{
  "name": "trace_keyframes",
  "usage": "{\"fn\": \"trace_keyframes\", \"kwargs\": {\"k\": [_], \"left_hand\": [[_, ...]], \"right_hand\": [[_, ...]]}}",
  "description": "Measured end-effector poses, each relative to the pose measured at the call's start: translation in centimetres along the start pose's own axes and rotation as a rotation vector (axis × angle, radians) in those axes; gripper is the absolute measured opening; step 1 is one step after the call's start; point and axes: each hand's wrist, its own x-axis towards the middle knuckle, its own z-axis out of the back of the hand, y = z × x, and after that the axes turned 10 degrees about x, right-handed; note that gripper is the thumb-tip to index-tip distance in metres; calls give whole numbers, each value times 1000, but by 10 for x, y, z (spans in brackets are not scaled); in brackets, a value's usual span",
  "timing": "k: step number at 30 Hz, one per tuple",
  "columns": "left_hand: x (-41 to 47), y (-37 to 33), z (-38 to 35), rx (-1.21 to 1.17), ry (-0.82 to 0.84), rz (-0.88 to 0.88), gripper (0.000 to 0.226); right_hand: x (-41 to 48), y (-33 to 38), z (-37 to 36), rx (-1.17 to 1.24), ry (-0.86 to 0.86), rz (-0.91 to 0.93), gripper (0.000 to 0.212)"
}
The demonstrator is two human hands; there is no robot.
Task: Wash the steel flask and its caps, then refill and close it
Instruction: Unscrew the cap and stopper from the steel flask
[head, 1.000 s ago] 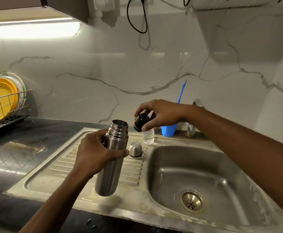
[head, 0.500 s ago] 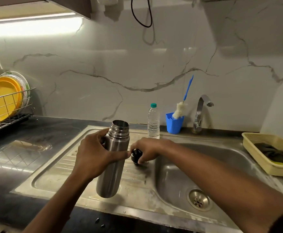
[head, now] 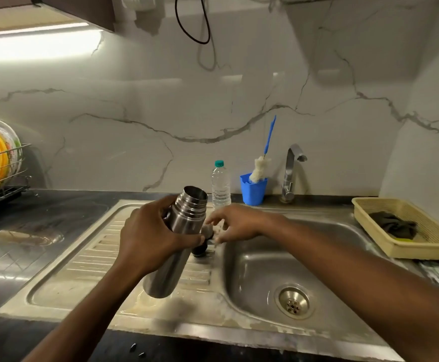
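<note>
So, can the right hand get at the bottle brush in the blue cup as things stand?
Probably yes: the right hand looks open and empty, the bottle brush stands handle-up in the blue cup, and the water bottle beside the cup leaves the way free.

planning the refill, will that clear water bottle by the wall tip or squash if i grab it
The water bottle stands tall and narrow on the back ledge of the sink, so a sideways nudge would probably tip it. Its thin clear plastic likely dents under a firm grip. Fill level is unclear, so weight is uncertain.
</note>
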Motion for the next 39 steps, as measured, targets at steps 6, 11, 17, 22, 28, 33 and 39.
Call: {"fn": "trace_keyframes", "kwargs": {"k": [6,11,17,22,28,33,39], "left_hand": [[14,-30,-21,255,-17,-177,82],[27,-60,-46,488,-23,-363,67],[37,-79,-80,743,-2,-508,53],[40,-88,-98,769,2,-603,52],[41,-92,-105,792,3,-626,50],[44,-90,-109,811,-35,-657,50],[46,-88,-113,829,-46,-661,49]], "right_hand": [[-83,-30,32,-43,-149,-86,41],[-138,-52,44,-20,-292,-174,31],[-173,-67,42,-25,-423,-226,19],[-192,-77,38,-22,-479,-233,13],[-207,-89,32,-34,-491,-278,11],[-212,-92,32,-27,-513,-286,11],[-213,-95,34,-27,-530,-264,10]]}}
